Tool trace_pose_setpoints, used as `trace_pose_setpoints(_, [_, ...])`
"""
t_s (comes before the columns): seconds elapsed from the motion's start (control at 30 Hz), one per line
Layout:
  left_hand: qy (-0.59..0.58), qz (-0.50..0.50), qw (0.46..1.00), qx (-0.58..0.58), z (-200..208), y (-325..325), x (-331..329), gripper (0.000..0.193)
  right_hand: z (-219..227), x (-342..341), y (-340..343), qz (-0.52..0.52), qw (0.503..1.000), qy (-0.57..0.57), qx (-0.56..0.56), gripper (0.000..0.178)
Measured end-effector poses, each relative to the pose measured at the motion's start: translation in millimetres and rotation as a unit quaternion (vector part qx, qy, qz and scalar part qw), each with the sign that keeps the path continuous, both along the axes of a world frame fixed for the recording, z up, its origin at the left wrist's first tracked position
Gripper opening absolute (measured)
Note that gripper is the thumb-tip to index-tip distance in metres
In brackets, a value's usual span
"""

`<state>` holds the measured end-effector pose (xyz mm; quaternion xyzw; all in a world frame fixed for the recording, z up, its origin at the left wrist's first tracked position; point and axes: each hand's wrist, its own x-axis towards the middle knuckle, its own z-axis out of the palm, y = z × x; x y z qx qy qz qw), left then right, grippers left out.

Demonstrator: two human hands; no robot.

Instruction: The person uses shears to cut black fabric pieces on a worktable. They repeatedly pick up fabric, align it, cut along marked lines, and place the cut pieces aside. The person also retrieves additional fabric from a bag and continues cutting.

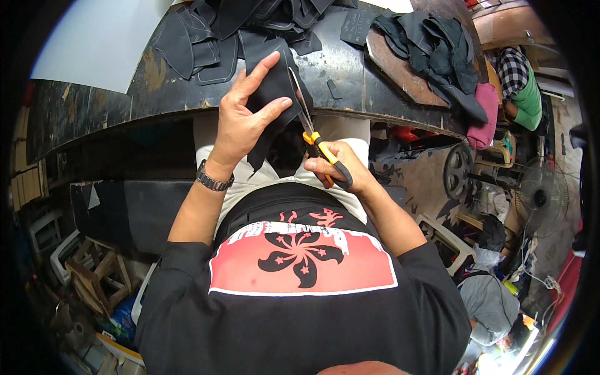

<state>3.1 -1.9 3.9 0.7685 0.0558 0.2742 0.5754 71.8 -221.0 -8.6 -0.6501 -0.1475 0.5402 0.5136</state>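
Note:
My left hand (240,119) holds a black sheet of fabric or leather (267,78) at the table's near edge. Its thumb and index finger lie spread on top, and the other fingers are hidden beneath. A pale line runs near the sheet's right side. In my right hand (350,167) is a pair of scissors (324,147) with yellow and black handles. Their blades point away from me, parted, at the right edge of the sheet. A strip of the black material hangs below my left hand, over my lap.
Black cut pieces with pale outlines (187,40) lie heaped at the table's far left. More black pieces (431,53) rest on a brown board (394,69) at the right. A small black scrap (335,89) lies between. A person in green (530,100) and a fan (540,197) are at right.

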Motion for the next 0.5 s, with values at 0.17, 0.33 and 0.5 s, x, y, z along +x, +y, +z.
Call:
trace_pose_setpoints(0.17, [-0.001, -0.003, 0.999, -0.041, -2.3, -1.5, -0.8, 0.059, 2.2, -12.7, -1.3, -0.024, 1.000, -0.012, 0.003, 0.034])
trace_pose_setpoints(0.33, [-0.014, 0.013, 1.000, -0.001, -2.0, -5.0, -0.2, 0.061, 0.7, -13.1, 0.3, 0.006, 1.000, -0.016, -0.011, 0.028])
trace_pose_setpoints(0.5, [0.036, -0.029, 0.997, -0.063, -1.5, -16.3, -6.2, 0.068, -3.3, -1.7, 4.9, 0.003, 1.000, 0.019, 0.013, 0.039])
